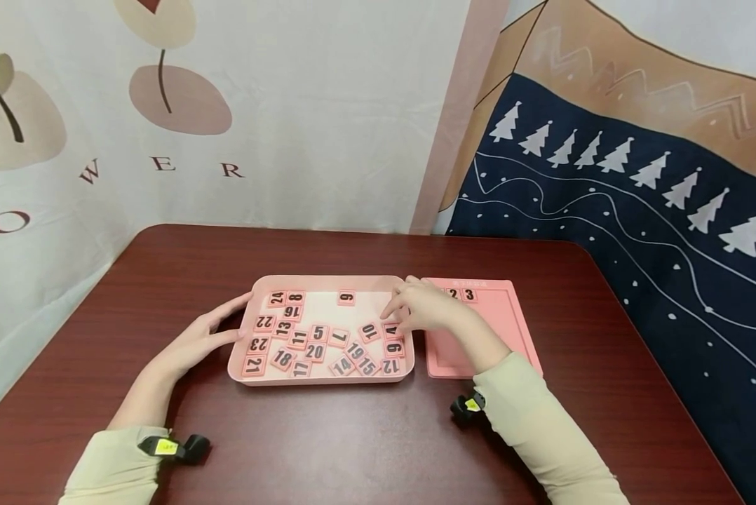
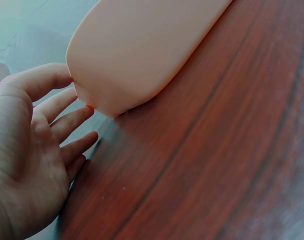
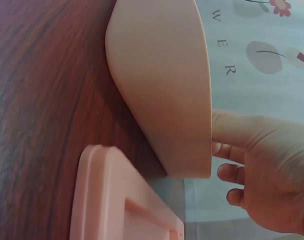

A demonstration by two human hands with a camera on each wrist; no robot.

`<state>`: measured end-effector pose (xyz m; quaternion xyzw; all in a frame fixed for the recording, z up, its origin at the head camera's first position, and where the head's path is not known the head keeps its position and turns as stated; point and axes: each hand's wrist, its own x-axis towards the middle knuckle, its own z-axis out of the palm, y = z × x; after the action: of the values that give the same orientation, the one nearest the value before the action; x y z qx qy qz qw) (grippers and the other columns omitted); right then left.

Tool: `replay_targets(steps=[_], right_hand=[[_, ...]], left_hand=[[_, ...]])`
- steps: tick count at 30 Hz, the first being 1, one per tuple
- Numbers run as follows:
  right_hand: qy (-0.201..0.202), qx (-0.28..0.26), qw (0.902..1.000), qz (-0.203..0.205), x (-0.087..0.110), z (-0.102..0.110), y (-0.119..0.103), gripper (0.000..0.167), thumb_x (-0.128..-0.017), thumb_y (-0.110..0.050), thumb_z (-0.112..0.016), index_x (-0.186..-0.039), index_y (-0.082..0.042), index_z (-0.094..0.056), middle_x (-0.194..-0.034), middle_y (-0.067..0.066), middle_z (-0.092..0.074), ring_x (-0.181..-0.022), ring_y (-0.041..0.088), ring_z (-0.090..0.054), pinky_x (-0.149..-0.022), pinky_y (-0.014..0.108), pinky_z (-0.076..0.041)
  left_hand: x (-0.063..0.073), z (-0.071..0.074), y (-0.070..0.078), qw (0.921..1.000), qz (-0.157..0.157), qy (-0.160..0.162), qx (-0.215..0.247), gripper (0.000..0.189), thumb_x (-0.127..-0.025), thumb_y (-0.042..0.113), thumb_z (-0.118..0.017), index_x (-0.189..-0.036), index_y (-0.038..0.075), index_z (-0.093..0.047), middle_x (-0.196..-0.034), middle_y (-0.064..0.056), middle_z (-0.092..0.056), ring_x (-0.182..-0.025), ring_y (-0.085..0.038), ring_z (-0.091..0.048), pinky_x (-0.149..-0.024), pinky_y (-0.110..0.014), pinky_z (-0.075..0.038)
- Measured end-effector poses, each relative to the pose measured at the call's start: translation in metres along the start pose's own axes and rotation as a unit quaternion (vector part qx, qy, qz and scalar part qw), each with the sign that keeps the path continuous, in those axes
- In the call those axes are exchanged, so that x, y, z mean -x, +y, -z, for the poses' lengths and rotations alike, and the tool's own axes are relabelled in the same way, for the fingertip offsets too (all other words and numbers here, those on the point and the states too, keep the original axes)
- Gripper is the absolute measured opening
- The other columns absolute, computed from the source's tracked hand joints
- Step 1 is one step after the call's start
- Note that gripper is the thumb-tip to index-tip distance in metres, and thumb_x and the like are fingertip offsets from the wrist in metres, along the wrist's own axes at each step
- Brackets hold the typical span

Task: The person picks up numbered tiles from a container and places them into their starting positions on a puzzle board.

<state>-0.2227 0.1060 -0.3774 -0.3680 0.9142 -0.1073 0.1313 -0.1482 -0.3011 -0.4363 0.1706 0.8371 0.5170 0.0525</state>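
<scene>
A shallow pink tray (image 1: 320, 298) holds many loose number tiles. My left hand (image 1: 189, 344) rests at its left end, thumb and fingers extended; in the left wrist view the fingertips (image 2: 87, 111) meet the tray's edge. Reaching over the right end is my right hand (image 1: 425, 307), its bent fingers spread above the tray floor. Its thumb overlaps the tile marked 4 (image 1: 390, 330). In the right wrist view the tray wall (image 3: 162, 90) hides those fingertips. To the right lies a pink board (image 1: 507, 315) with tiles 2 (image 1: 453, 293) and 3 (image 1: 469, 295) at its top; my hand partly covers that row.
Both tray and board lie on a dark reddish-brown table (image 1: 327, 442). Behind it hang a pale printed cloth (image 1: 327, 126) and a navy cloth (image 1: 605, 203) with white trees. Tile 10 (image 1: 369, 332) and another tile (image 1: 393, 348) lie near the right hand's tile.
</scene>
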Motion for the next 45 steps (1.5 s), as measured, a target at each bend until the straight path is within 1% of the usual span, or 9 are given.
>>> replay_targets(steps=[4, 8, 15, 20, 26, 32, 38, 42, 45], right_hand=[[-0.018, 0.033, 0.9993, 0.0, -0.004, -0.002, -0.003, 0.033, -0.071, -0.027, -0.083, -0.102, -0.034, -0.075, -0.09, -0.012, -0.053, -0.091, 0.013, -0.041, -0.078, 0.034, -0.034], [-0.015, 0.056, 0.9983, -0.001, -0.005, -0.003, -0.006, 0.034, -0.069, -0.026, -0.085, -0.1, -0.036, -0.076, -0.087, -0.012, -0.052, -0.091, 0.013, -0.041, -0.078, 0.034, -0.034], [-0.019, 0.059, 0.9979, -0.019, -0.006, -0.003, -0.011, 0.035, -0.069, -0.024, -0.085, -0.1, -0.035, -0.076, -0.082, -0.009, -0.051, -0.089, 0.012, -0.039, -0.078, 0.032, -0.032], [-0.018, 0.064, 0.9976, -0.019, -0.005, -0.003, -0.012, 0.034, -0.068, -0.024, -0.085, -0.1, -0.035, -0.076, -0.079, -0.009, -0.05, -0.087, 0.013, -0.039, -0.076, 0.032, -0.032], [-0.014, 0.067, 0.9974, -0.024, -0.004, -0.004, -0.012, 0.035, -0.068, -0.02, -0.083, -0.099, -0.036, -0.076, -0.075, -0.009, -0.048, -0.084, 0.013, -0.038, -0.074, 0.032, -0.031], [0.005, 0.074, 0.997, -0.02, -0.005, -0.007, -0.013, 0.033, -0.067, -0.024, -0.085, -0.097, -0.036, -0.075, -0.077, -0.009, -0.049, -0.086, 0.014, -0.039, -0.075, 0.032, -0.033], [0.034, 0.077, 0.9964, -0.005, -0.005, -0.013, -0.009, 0.027, -0.07, -0.029, -0.083, -0.096, -0.032, -0.076, -0.08, -0.009, -0.051, -0.085, 0.013, -0.04, -0.075, 0.032, -0.033], [0.046, 0.072, 0.9964, 0.0, -0.005, -0.014, -0.006, 0.028, -0.07, -0.028, -0.082, -0.098, -0.029, -0.076, -0.082, -0.009, -0.05, -0.083, 0.013, -0.04, -0.074, 0.032, -0.033], [0.063, 0.062, 0.9961, 0.004, -0.004, -0.015, -0.005, 0.031, -0.069, -0.028, -0.081, -0.099, -0.026, -0.075, -0.082, -0.008, -0.051, -0.082, 0.013, -0.04, -0.073, 0.032, -0.033]], left_hand=[[0.0, 0.0, 0.0, 1.0, 0.001, -0.002, 0.001, 0.063, -0.094, 0.013, -0.062, -0.15, 0.013, -0.033, -0.152, -0.011, -0.031, -0.133, 0.002, -0.022, -0.096, -0.008, -0.021], [-0.001, 0.0, 0.0, 1.0, 0.002, -0.001, 0.0, 0.064, -0.093, 0.013, -0.062, -0.15, 0.013, -0.034, -0.152, -0.011, -0.031, -0.133, 0.001, -0.022, -0.096, -0.008, -0.021], [0.0, 0.0, -0.002, 1.0, 0.0, -0.002, 0.002, 0.064, -0.093, 0.012, -0.062, -0.15, 0.011, -0.033, -0.152, -0.012, -0.031, -0.133, 0.002, -0.022, -0.096, -0.007, -0.02], [0.0, 0.0, -0.003, 1.0, -0.006, -0.003, 0.007, 0.063, -0.093, 0.011, -0.062, -0.15, 0.011, -0.033, -0.152, -0.012, -0.031, -0.133, 0.003, -0.022, -0.096, -0.008, -0.021], [-0.001, -0.001, -0.004, 0.9999, -0.016, -0.004, 0.006, 0.063, -0.093, 0.009, -0.061, -0.15, 0.01, -0.034, -0.152, -0.013, -0.031, -0.134, 0.002, -0.022, -0.097, -0.008, -0.02], [-0.001, 0.0, -0.003, 0.9999, -0.012, -0.004, 0.004, 0.062, -0.093, 0.01, -0.061, -0.15, 0.011, -0.034, -0.152, -0.012, -0.032, -0.133, 0.002, -0.023, -0.097, -0.008, -0.021], [0.0, 0.0, -0.004, 0.9999, -0.015, -0.005, 0.001, 0.063, -0.093, 0.009, -0.061, -0.15, 0.012, -0.034, -0.152, -0.011, -0.032, -0.133, 0.002, -0.023, -0.097, -0.009, -0.021], [0.0, -0.001, -0.004, 0.9999, -0.015, -0.004, 0.003, 0.063, -0.093, 0.009, -0.061, -0.15, 0.012, -0.034, -0.152, -0.011, -0.032, -0.133, 0.002, -0.023, -0.096, -0.008, -0.021], [0.0, 0.0, -0.003, 0.9999, -0.016, -0.004, 0.002, 0.063, -0.093, 0.009, -0.061, -0.15, 0.012, -0.034, -0.152, -0.012, -0.032, -0.133, 0.003, -0.023, -0.096, -0.008, -0.021]])
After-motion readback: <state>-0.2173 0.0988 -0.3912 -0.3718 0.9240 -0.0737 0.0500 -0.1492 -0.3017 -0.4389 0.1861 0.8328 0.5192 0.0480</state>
